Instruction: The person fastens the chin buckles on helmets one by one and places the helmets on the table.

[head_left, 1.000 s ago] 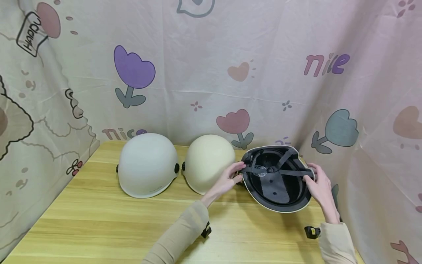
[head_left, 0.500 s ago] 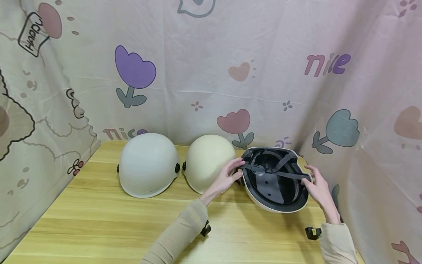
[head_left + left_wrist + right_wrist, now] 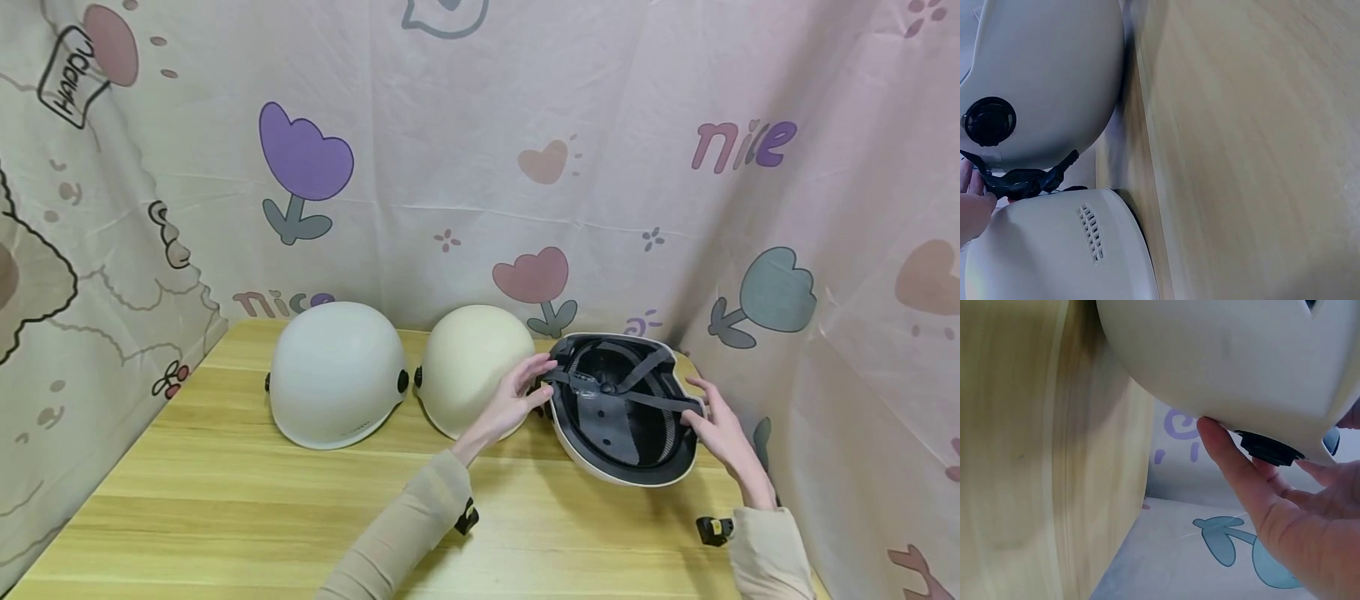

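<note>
An upturned white helmet [image 3: 622,471], its black padded inside and grey straps facing up toward me, is between both hands at the table's right in the head view. My left hand [image 3: 512,398] grips its left rim, fingers and thumb at the strap end. In the left wrist view, that hand [image 3: 974,209] shows only partly, beside a black strap piece [image 3: 1022,182] hanging between two helmets. My right hand [image 3: 723,433] holds the right rim, thumb inside. In the right wrist view, one finger reaches along the shell [image 3: 1210,369], near a black round side knob [image 3: 1269,449].
A cream helmet [image 3: 472,358] stands dome-up just left of the left hand, partly behind it. Farther left is a pale grey-white helmet [image 3: 337,375], also dome-up. All are on a wooden table [image 3: 225,517]. A patterned curtain [image 3: 450,125] hangs along its back and sides.
The upturned helmet has tilted a little, its right side dropping and shifting slightly left. The right hand has moved left with it. The left hand and the other helmets have stayed nearly in place.
</note>
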`<state>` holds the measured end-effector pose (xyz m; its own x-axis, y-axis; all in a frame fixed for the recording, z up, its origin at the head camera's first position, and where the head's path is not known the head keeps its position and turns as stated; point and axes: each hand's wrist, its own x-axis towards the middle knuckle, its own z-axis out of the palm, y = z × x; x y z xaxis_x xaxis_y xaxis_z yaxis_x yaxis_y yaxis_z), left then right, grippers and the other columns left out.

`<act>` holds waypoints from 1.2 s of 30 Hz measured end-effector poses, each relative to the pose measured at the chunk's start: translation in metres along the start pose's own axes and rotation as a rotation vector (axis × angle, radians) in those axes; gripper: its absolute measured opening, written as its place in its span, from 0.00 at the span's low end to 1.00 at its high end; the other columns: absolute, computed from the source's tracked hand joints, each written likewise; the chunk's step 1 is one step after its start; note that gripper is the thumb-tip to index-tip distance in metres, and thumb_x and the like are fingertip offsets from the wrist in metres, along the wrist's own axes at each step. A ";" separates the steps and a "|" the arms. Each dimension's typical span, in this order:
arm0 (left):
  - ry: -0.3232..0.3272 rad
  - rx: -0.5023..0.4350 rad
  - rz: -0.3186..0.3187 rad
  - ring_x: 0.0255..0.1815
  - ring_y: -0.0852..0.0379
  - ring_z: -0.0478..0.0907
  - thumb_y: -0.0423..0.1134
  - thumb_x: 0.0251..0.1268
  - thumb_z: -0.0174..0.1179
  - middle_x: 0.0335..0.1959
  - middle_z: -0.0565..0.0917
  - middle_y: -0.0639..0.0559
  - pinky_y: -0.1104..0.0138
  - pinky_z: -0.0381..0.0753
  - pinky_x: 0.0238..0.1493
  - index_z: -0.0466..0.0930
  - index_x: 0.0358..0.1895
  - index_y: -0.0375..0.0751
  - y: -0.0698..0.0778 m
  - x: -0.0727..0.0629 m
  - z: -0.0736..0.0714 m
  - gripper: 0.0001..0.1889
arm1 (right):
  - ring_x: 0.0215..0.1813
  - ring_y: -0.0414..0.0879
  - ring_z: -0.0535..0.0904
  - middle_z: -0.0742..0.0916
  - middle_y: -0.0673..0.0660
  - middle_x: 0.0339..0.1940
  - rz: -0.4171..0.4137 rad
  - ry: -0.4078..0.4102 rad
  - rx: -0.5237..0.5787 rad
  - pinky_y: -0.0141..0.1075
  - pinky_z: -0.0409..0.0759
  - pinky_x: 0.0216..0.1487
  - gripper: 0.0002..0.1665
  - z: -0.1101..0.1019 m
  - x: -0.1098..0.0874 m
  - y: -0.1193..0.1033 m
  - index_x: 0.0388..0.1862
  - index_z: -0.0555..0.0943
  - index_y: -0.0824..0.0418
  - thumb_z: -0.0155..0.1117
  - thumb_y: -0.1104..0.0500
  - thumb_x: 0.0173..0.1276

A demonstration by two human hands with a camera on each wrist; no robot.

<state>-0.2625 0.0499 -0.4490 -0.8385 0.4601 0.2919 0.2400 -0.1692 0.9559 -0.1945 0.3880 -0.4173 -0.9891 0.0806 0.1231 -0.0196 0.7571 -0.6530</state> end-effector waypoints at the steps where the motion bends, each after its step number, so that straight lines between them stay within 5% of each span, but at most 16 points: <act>1: 0.000 -0.001 -0.004 0.80 0.41 0.60 0.30 0.75 0.55 0.74 0.70 0.37 0.47 0.52 0.83 0.58 0.76 0.34 0.000 0.000 0.000 0.30 | 0.27 0.35 0.74 0.76 0.69 0.51 -0.009 0.002 -0.002 0.29 0.71 0.33 0.38 0.000 0.000 0.000 0.77 0.57 0.66 0.53 0.64 0.69; 5: 0.002 -0.005 -0.012 0.80 0.42 0.60 0.30 0.74 0.56 0.74 0.70 0.38 0.49 0.52 0.83 0.58 0.76 0.34 -0.001 0.000 0.000 0.31 | 0.41 0.50 0.77 0.75 0.73 0.55 -0.059 0.020 -0.023 0.35 0.70 0.40 0.38 -0.001 0.000 0.000 0.75 0.59 0.69 0.56 0.65 0.67; 10: -0.003 -0.014 -0.007 0.81 0.42 0.58 0.28 0.73 0.56 0.74 0.69 0.36 0.50 0.49 0.84 0.57 0.76 0.33 -0.001 0.000 0.000 0.31 | 0.62 0.71 0.66 0.68 0.78 0.64 -0.109 0.008 0.010 0.58 0.69 0.57 0.40 -0.003 -0.002 -0.001 0.75 0.59 0.70 0.57 0.68 0.64; 13: -0.004 -0.013 -0.010 0.81 0.42 0.57 0.28 0.73 0.56 0.75 0.69 0.36 0.51 0.48 0.84 0.56 0.77 0.32 0.000 0.000 0.000 0.32 | 0.64 0.74 0.64 0.64 0.79 0.67 -0.147 0.009 0.020 0.68 0.69 0.59 0.41 -0.004 -0.003 -0.002 0.75 0.59 0.70 0.58 0.69 0.63; 23: 0.007 -0.021 -0.029 0.81 0.43 0.57 0.28 0.72 0.57 0.75 0.69 0.36 0.51 0.47 0.85 0.57 0.77 0.33 0.001 0.001 0.000 0.32 | 0.65 0.72 0.60 0.63 0.78 0.70 -0.307 0.052 0.004 0.72 0.71 0.54 0.37 -0.010 0.000 -0.009 0.70 0.66 0.72 0.63 0.73 0.60; 33: 0.027 0.034 -0.021 0.79 0.41 0.62 0.28 0.70 0.59 0.74 0.70 0.38 0.51 0.50 0.84 0.59 0.76 0.33 0.005 0.000 -0.004 0.33 | 0.72 0.44 0.61 0.68 0.72 0.72 -0.406 -0.003 -0.005 0.71 0.67 0.61 0.37 -0.018 0.006 -0.020 0.69 0.70 0.68 0.68 0.71 0.60; 36: 0.022 0.055 -0.018 0.78 0.41 0.63 0.30 0.70 0.60 0.74 0.70 0.39 0.49 0.51 0.83 0.59 0.76 0.34 0.006 0.000 -0.007 0.34 | 0.71 0.27 0.59 0.70 0.71 0.72 -0.423 -0.036 -0.023 0.58 0.69 0.67 0.36 -0.021 0.008 -0.025 0.69 0.70 0.65 0.70 0.69 0.61</act>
<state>-0.2640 0.0427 -0.4432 -0.8532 0.4436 0.2743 0.2505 -0.1129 0.9615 -0.1993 0.3834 -0.3846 -0.8989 -0.2633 0.3501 -0.4224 0.7329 -0.5333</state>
